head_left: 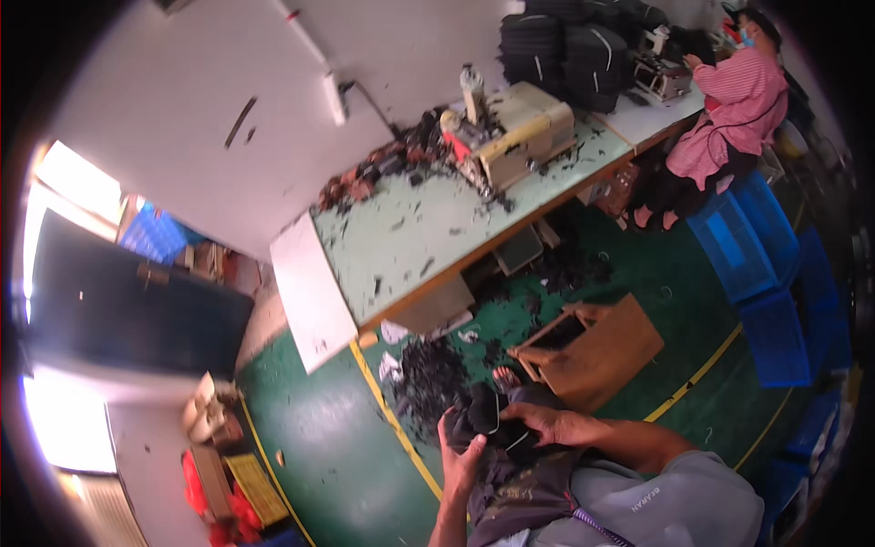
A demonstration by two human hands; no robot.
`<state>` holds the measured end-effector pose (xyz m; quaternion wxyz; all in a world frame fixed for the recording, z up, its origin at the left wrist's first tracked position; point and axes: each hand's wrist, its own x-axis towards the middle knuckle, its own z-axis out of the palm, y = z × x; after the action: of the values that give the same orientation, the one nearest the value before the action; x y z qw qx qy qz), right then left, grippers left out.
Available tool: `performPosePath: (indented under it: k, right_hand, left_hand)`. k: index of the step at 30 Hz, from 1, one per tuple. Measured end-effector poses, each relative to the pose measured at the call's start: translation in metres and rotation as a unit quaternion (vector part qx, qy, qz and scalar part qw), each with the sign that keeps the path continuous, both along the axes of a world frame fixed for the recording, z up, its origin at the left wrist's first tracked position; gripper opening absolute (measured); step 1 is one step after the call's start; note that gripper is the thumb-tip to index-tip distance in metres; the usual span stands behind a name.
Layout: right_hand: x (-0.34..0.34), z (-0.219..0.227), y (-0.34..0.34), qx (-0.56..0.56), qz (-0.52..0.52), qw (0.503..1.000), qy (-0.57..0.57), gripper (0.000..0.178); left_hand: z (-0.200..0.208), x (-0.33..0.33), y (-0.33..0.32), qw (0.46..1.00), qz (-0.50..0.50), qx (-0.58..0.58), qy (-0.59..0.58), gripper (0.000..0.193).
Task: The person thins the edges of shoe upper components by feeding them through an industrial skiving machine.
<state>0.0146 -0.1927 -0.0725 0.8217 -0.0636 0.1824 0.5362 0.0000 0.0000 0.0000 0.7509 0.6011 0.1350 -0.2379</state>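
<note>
A small black bundle (485, 413) with a thin white band across it is held low in front of my body, above my lap. My left hand (462, 460) grips its left side, the thumb pressed on the front. On the right side my right hand (547, 425) has its fingers closed on the same bundle, which hides some of the fingertips. What the black pieces are made of is too small to tell. Beyond my hands, a heap of black scraps (428, 374) lies on the green floor.
A pale green worktable (401, 246) carries a beige machine (524, 137) and scattered scraps. An overturned wooden stool (602, 351) lies close ahead. Blue crates (743, 237) stand at the right. Tall black stacks (531, 50) and a seated person in pink (729, 109) are farther back.
</note>
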Motion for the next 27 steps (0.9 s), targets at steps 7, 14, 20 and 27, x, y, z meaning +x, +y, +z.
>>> performPosePath:
  k: [7,14,20,27]
  right_hand:
    - [0.156,0.042,-0.002,-0.269,-0.098,0.924,-0.252,0.058]
    - [0.263,0.026,0.049,-0.547,-0.003,0.736,-0.399,0.066]
    - [0.350,0.023,0.064,-0.544,0.003,0.782,-0.304,0.079]
    - [0.351,0.026,0.007,-0.511,-0.199,0.827,-0.125,0.053]
  left_hand:
    - [0.031,0.159,0.011,0.995,-0.070,0.057,-0.049,0.117]
    - [-0.025,0.295,0.031,0.993,-0.083,0.078,-0.002,0.072]
    - [-0.056,0.403,0.047,0.983,-0.061,-0.101,0.140,0.046]
    - [-0.099,0.541,0.065,0.997,-0.038,-0.015,0.061,0.051]
